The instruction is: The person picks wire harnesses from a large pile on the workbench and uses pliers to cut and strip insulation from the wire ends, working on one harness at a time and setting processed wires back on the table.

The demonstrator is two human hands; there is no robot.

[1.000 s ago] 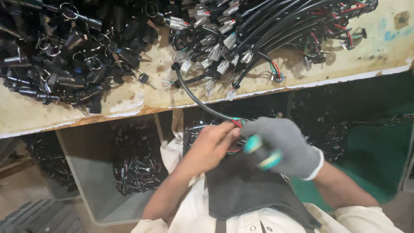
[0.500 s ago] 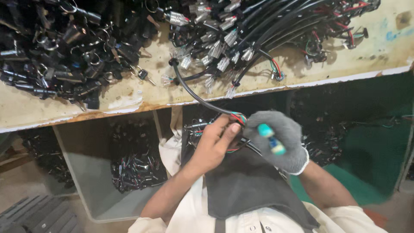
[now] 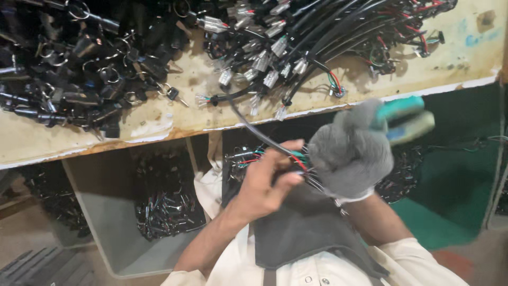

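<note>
Head view: the left hand, bare, is pinching the stripped end of a black cable between thumb and fingers, where red and green inner wires are showing. The cable is running from that grip up to the edge of the bench, where its far end is lying among other leads. The right hand, in a grey knit glove, is sitting just beside the left, touching the same wire ends; its fingers are curled tight around a tool with teal handles, which are jutting up and to the right, blurred. The tool's working end is hidden behind the glove. On the bench, a bundle of black cables with pale connectors is lying at centre, and a heap of black lock parts with key rings at left. Below the bench edge, a grey bin is holding more wired parts. A dark apron is covering the person's lap.
</note>
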